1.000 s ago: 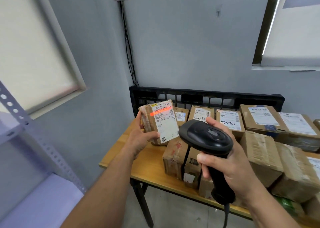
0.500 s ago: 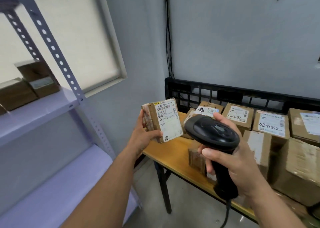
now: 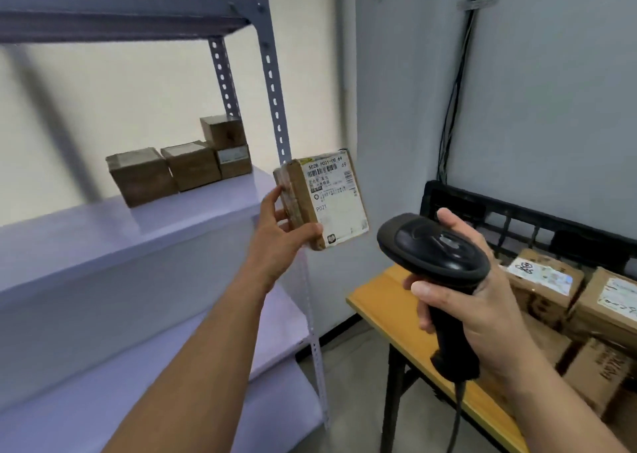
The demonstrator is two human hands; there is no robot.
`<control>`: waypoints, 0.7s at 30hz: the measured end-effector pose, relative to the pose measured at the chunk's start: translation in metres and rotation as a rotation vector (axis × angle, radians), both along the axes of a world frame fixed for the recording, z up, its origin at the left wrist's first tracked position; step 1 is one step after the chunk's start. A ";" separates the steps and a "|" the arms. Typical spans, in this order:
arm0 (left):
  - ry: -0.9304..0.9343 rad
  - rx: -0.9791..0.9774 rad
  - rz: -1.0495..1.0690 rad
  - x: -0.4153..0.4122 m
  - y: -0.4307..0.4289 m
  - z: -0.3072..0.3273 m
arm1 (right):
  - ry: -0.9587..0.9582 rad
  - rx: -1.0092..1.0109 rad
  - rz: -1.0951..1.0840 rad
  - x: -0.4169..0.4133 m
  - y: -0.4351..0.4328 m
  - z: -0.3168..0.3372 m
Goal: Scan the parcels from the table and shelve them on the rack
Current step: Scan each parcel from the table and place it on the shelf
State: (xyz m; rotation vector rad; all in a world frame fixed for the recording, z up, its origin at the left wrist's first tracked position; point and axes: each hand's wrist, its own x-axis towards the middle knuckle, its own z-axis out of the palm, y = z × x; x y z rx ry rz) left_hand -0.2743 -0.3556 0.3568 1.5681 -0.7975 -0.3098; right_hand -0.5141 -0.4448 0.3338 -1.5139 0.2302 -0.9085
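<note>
Left hand grips one labelled parcel beside the rack — four boxes sit shelved there. Right hand clasps the one scanner.

The left hand holds a small brown parcel nearly upright (white label, P021) beside the rack's post; the right hand grips a black scanner. Four boxes sit on the middle shelf; other parcels crowd the surface.

bare left hand, bare right hand, both forearms uncovered
</note>
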 end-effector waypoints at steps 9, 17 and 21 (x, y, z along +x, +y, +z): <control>-0.028 -0.106 0.356 0.103 0.099 0.030 | 0.018 -0.008 0.154 0.107 0.041 0.018; 0.048 -0.067 0.580 0.183 0.179 0.033 | 0.044 -0.043 0.262 0.184 0.078 0.025; 0.055 -0.026 0.635 0.222 0.203 0.025 | 0.043 -0.046 0.299 0.218 0.092 0.023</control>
